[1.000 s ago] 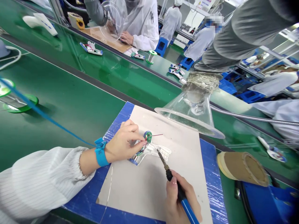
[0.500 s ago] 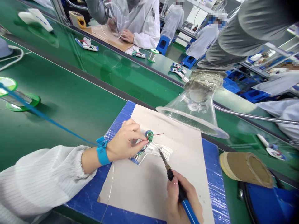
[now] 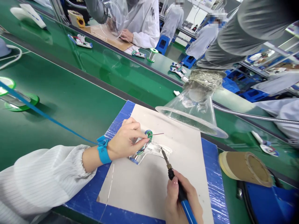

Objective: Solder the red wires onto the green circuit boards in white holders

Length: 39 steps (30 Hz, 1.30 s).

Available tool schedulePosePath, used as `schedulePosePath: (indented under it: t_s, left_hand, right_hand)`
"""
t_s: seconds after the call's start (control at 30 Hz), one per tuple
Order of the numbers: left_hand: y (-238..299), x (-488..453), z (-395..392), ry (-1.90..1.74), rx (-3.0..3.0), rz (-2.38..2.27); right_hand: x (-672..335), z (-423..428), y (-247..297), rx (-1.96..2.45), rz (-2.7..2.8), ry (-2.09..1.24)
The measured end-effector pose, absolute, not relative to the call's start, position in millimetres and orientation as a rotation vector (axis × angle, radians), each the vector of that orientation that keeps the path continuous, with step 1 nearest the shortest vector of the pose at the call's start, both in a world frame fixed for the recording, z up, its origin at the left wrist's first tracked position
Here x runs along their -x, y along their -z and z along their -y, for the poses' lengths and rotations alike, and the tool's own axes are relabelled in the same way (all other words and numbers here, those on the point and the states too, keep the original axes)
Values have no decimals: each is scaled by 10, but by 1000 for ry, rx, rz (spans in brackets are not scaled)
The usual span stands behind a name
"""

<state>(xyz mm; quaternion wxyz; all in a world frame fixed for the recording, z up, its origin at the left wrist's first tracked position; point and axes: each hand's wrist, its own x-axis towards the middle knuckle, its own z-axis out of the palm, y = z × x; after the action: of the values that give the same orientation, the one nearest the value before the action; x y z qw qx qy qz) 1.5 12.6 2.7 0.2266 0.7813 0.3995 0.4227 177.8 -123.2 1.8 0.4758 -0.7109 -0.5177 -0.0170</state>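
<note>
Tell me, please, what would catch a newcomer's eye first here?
A clear funnel-shaped hood hangs above the pale work mat. Below it, the right hand holds a blue-handled soldering iron near a small green circuit board touched by the left hand; a blue strap circles that wrist.

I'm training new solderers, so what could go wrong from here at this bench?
The soldering iron has its tip just beside the clear plastic housing, so a slip might melt it. The tip also points toward the left hand, whose fingertips hold the small green circuit board close by, so a burn seems possible. The thin red wire could get scorched.
</note>
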Motion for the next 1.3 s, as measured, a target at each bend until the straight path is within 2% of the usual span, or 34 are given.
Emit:
schedulePosePath:
  t_s: [0.73, 1.07, 1.2, 1.3]
  left_hand:
    - [-4, -64, -134, -1205, -2213, -1034]
    - [-43, 0, -268, -1316, -2156, -1151]
    - [-88, 16, -419, -1161, -1984, -1338]
    - [-128, -115, -490, -941, -1940, -1279]
  right_hand:
    - [-1840, 1147, -15, 1596, 1526, 142]
    - [-1804, 1135, -35, 1656, 1345, 63]
    - [-1793, 1105, -39, 1804, 1297, -72]
    - [-1801, 1068, -15, 1943, 1258, -220]
